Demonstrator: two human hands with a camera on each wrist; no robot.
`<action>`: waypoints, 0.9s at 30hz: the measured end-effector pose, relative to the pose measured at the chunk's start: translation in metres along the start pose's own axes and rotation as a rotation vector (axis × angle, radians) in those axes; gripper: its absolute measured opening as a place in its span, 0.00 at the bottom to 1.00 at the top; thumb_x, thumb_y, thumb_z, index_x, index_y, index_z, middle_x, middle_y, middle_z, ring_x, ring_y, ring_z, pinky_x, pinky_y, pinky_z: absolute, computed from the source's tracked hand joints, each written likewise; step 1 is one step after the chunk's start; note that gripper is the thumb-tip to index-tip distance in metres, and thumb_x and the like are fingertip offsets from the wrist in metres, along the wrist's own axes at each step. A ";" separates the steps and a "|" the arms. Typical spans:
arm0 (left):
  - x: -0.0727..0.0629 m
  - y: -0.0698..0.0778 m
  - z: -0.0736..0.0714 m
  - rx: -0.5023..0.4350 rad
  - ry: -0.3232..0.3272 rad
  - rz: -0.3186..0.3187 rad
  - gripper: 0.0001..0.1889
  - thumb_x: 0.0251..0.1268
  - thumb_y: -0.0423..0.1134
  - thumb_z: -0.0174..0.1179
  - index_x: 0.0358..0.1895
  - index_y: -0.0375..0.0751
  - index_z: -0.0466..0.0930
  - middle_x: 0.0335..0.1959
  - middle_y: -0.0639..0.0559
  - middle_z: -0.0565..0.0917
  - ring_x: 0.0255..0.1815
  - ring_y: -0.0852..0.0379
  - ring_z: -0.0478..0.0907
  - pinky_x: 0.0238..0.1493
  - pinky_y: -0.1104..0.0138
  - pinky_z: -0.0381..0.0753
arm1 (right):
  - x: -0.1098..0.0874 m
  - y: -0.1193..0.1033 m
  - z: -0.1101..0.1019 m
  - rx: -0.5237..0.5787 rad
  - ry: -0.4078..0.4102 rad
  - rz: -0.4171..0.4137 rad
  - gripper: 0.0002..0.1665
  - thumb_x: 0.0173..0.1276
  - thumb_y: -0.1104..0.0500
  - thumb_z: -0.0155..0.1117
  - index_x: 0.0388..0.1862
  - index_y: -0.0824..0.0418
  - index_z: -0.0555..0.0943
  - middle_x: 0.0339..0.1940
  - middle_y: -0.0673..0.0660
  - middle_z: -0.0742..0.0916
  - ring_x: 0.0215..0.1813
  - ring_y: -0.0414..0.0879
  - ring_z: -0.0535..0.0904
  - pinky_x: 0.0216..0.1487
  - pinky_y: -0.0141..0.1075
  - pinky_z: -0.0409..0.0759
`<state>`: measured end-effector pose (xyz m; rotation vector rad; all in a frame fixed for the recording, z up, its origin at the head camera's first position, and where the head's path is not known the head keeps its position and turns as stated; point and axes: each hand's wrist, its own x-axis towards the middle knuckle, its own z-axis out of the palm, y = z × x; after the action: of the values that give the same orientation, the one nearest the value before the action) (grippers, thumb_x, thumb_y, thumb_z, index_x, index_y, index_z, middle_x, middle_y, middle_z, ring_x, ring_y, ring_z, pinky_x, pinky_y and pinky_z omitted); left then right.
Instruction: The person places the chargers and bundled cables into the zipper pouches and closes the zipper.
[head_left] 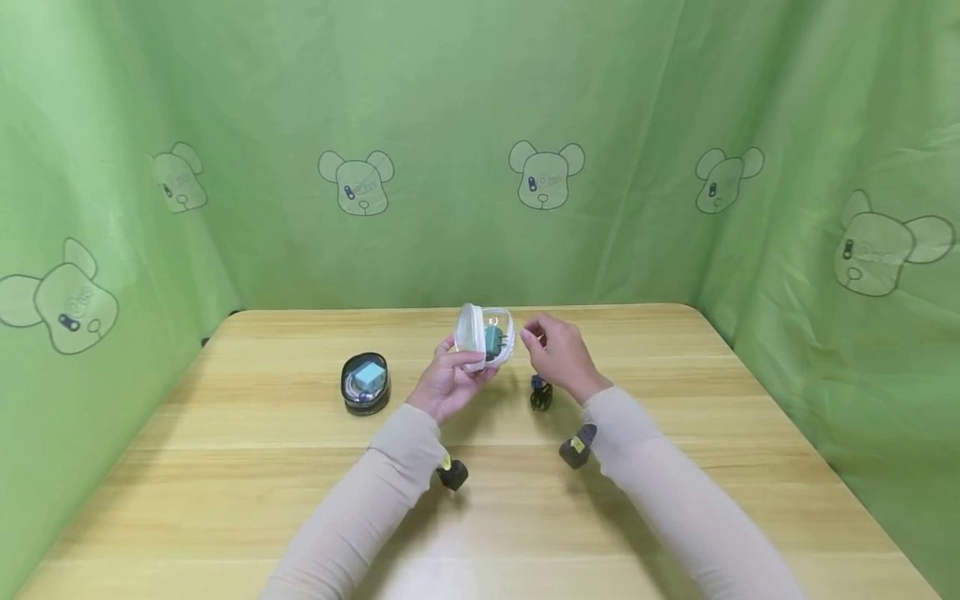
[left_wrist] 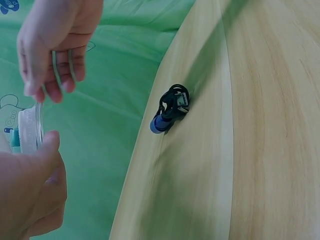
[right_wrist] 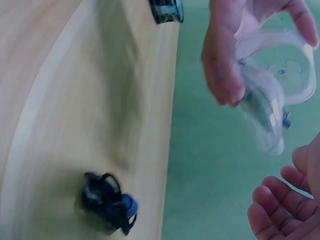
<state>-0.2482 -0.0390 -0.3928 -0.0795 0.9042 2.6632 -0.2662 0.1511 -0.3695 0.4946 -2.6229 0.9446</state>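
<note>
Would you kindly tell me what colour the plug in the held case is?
The plug is teal green, seen best in the head view.

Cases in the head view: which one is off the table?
The white-rimmed clear case, held up in the left hand; the black case sits on the table, with a light-blue charger inside.

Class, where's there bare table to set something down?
Bare: between the right sleeve and the table's right edge, and between the dark case and the left edge. Crowded: the middle, around the cable, left hand, right hand and white case.
</note>
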 end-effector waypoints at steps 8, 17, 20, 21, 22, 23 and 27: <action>0.001 0.000 -0.005 -0.025 -0.022 0.001 0.41 0.57 0.17 0.49 0.69 0.53 0.46 0.71 0.38 0.53 0.68 0.38 0.62 0.64 0.57 0.73 | -0.006 0.018 0.006 -0.036 -0.097 0.087 0.17 0.73 0.57 0.57 0.51 0.69 0.77 0.44 0.64 0.84 0.43 0.56 0.81 0.47 0.47 0.83; -0.001 0.002 -0.003 0.006 -0.061 0.027 0.43 0.56 0.17 0.47 0.70 0.56 0.42 0.71 0.40 0.51 0.68 0.40 0.61 0.59 0.62 0.76 | -0.013 0.039 0.015 -0.102 -0.262 0.167 0.26 0.71 0.53 0.59 0.60 0.69 0.73 0.53 0.70 0.80 0.53 0.61 0.78 0.55 0.53 0.79; -0.001 0.002 -0.003 0.012 -0.074 0.034 0.45 0.55 0.17 0.47 0.72 0.57 0.42 0.72 0.40 0.51 0.67 0.39 0.60 0.55 0.63 0.78 | -0.017 0.045 0.020 -0.131 -0.294 0.172 0.26 0.71 0.53 0.60 0.61 0.69 0.73 0.54 0.70 0.80 0.55 0.62 0.77 0.57 0.54 0.78; -0.001 0.002 -0.003 0.013 -0.078 0.035 0.45 0.55 0.17 0.47 0.72 0.57 0.43 0.72 0.41 0.51 0.67 0.39 0.60 0.55 0.63 0.78 | -0.018 0.048 0.021 -0.142 -0.305 0.170 0.27 0.71 0.54 0.60 0.62 0.69 0.72 0.54 0.71 0.80 0.55 0.62 0.76 0.57 0.55 0.77; -0.001 0.002 -0.004 0.011 -0.083 0.036 0.45 0.55 0.17 0.48 0.72 0.57 0.43 0.72 0.41 0.51 0.68 0.39 0.60 0.55 0.63 0.78 | -0.020 0.050 0.022 -0.157 -0.318 0.170 0.27 0.71 0.53 0.60 0.62 0.68 0.72 0.54 0.71 0.79 0.56 0.62 0.76 0.58 0.55 0.76; -0.001 0.002 -0.004 0.009 -0.086 0.036 0.45 0.54 0.17 0.48 0.72 0.57 0.43 0.72 0.41 0.51 0.68 0.39 0.60 0.55 0.62 0.78 | -0.021 0.051 0.024 -0.170 -0.331 0.168 0.27 0.71 0.53 0.60 0.63 0.68 0.72 0.54 0.71 0.79 0.55 0.62 0.76 0.58 0.56 0.76; 0.000 0.002 -0.005 -0.006 -0.100 0.034 0.44 0.54 0.17 0.48 0.70 0.56 0.44 0.72 0.41 0.50 0.69 0.38 0.58 0.60 0.59 0.75 | -0.025 0.056 0.028 -0.224 -0.373 0.147 0.28 0.70 0.52 0.62 0.63 0.66 0.74 0.52 0.69 0.79 0.54 0.61 0.76 0.60 0.56 0.74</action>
<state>-0.2487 -0.0436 -0.3961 0.0677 0.8734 2.6750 -0.2720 0.1789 -0.4309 0.4626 -3.0903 0.6339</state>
